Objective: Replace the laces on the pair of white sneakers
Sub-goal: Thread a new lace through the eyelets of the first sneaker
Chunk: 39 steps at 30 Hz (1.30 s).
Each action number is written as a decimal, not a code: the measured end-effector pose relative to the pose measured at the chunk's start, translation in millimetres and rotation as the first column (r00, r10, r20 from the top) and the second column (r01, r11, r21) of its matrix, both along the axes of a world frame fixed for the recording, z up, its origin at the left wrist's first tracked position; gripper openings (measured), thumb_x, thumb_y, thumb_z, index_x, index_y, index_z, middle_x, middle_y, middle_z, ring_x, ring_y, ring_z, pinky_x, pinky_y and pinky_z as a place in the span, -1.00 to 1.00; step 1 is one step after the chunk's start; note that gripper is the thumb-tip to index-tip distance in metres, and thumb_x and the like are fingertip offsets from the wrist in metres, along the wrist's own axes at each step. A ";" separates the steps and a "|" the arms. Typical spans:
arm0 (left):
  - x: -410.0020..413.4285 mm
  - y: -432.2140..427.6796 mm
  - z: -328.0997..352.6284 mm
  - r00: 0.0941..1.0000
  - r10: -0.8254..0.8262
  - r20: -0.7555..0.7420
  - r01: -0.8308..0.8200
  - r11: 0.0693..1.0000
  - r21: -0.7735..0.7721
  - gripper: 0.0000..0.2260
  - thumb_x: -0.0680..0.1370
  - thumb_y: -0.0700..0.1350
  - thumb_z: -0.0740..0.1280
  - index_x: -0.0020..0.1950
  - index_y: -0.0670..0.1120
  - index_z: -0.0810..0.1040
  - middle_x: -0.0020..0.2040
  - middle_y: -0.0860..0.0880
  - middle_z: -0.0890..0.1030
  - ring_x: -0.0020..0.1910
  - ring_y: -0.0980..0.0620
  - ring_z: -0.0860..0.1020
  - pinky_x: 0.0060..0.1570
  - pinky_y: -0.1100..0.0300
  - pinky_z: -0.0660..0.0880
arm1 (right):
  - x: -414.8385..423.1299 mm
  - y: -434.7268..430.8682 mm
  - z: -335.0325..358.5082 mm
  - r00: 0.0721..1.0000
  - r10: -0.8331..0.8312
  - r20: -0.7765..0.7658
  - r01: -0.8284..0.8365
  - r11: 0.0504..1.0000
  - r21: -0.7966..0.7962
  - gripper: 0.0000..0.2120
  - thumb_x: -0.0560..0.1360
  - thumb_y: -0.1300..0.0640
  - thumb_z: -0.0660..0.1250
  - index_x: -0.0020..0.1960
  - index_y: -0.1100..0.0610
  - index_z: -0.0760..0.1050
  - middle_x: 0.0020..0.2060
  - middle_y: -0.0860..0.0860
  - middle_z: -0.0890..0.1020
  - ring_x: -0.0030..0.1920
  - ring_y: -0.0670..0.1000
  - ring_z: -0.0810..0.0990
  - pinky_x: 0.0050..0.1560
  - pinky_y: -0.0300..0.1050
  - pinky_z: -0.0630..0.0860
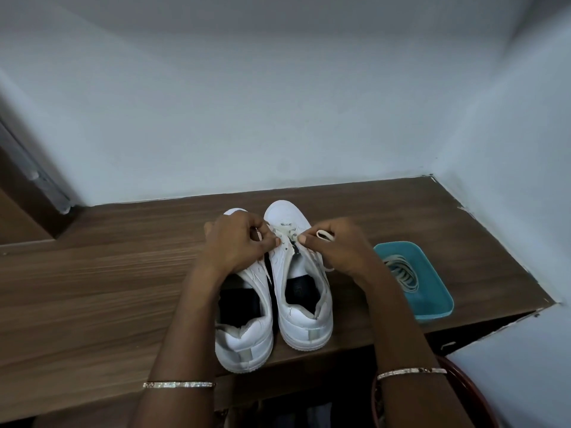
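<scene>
Two white sneakers stand side by side on the wooden table (92,273), toes pointing away from me. The right sneaker (301,304) has a cream lace (285,234) threaded through its front eyelets. My left hand (234,245) pinches the left end of that lace over the gap between the shoes and hides the front of the left sneaker (244,344). My right hand (336,248) pinches the lace's right end, and a loop (326,234) of it sticks out above my fingers. Both sneakers show dark insoles.
A teal plastic tray (438,301) sits right of the shoes near the table's front edge, holding a bundle of cream laces (401,270). Pale walls close off the back and right. A red-rimmed object (469,384) lies below the table at lower right.
</scene>
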<state>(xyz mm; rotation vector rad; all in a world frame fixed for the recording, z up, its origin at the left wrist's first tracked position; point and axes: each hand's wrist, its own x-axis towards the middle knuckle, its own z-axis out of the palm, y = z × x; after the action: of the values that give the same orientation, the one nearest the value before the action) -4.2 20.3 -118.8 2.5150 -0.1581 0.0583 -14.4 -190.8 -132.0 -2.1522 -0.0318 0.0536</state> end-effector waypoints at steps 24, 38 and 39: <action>3.3 7.9 -2.0 0.994 -0.104 -0.025 0.101 0.991 -0.089 -0.83 0.34 0.12 0.36 -0.24 0.04 0.64 -0.27 0.13 0.66 -0.21 0.16 0.61 -0.06 0.13 0.52 | 1.0 -22.6 12.0 0.957 -0.287 0.046 0.256 0.907 0.334 -0.91 0.49 0.01 0.50 -0.13 0.02 0.67 -0.23 -0.13 0.69 -0.21 -0.14 0.63 -0.35 -0.28 0.50; 5.9 0.3 -7.0 0.981 -0.170 -0.096 0.157 0.979 -0.128 -0.83 0.41 0.14 0.28 -0.21 0.09 0.60 -0.32 0.20 0.67 -0.16 0.13 0.64 0.09 -0.09 0.53 | 8.9 -13.1 -15.9 0.998 -0.009 0.057 0.013 0.997 -0.078 -0.93 0.56 0.05 0.41 -0.07 0.04 0.61 -0.21 -0.14 0.64 -0.19 -0.13 0.57 -0.17 -0.19 0.44; 5.9 0.0 -6.8 0.980 -0.173 -0.100 0.159 0.977 -0.139 -0.81 0.41 0.14 0.26 -0.20 0.07 0.59 -0.31 0.21 0.67 -0.15 0.12 0.64 0.09 -0.09 0.53 | 8.9 -13.5 -15.6 0.999 0.007 0.054 -0.006 1.000 -0.021 -0.94 0.55 0.04 0.44 -0.03 0.02 0.64 -0.19 -0.14 0.66 -0.20 -0.16 0.59 -0.16 -0.21 0.48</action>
<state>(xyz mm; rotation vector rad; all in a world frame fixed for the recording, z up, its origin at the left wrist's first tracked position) 1.7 20.3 -125.6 2.3585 -0.3086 -0.1355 -5.5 -204.2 -147.6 -2.1742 -0.0696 -0.0005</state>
